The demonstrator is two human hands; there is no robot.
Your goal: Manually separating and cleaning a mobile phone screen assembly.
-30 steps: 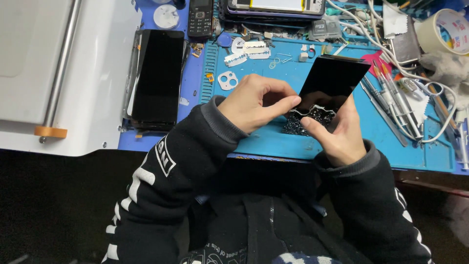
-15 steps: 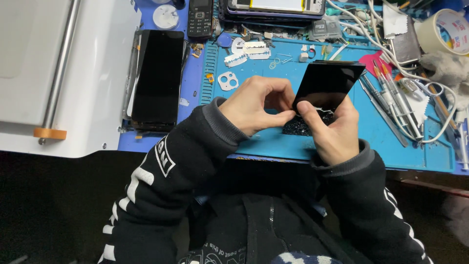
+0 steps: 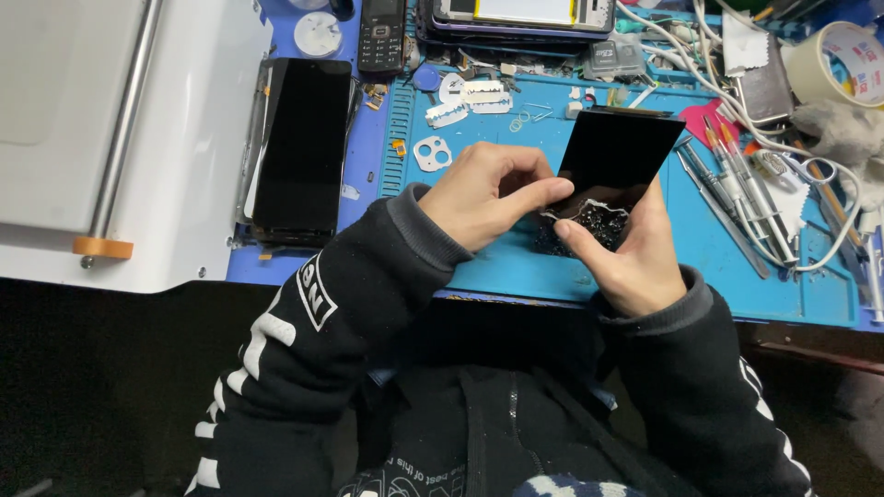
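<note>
Above the near edge of the blue mat, kept both hands close together over one piece. Pinched with the left hand, thumb and forefinger closed tight on the crumpled film, a dark, wrinkled layer with a pale torn rim at the lower end of the black glass panel. Cradled that panel from beneath in the right hand, fingers curled behind it, thumb pressed onto the wrinkled part just beside the left fingertips. Held the panel off the mat, tilted, upper corner pointing away toward the tools.

Compared with a second ago, shifted very little: kept the panel at almost the same spot and tilt, drew the right thumb slightly lower along the bunched layer, left the pinch where it was. Judged from that, gained only a small stretch of peel in the interval, with most of the glossy face apparently as before.

Further out, lay a white camera bezel on the mat to the left of the hands, and tweezers and drivers to the right, near a white cable. Beyond those, rested a dark-screened phone at the edge of a white machine, a small keypad phone at the top, and a tape roll in the far right corner.
</note>
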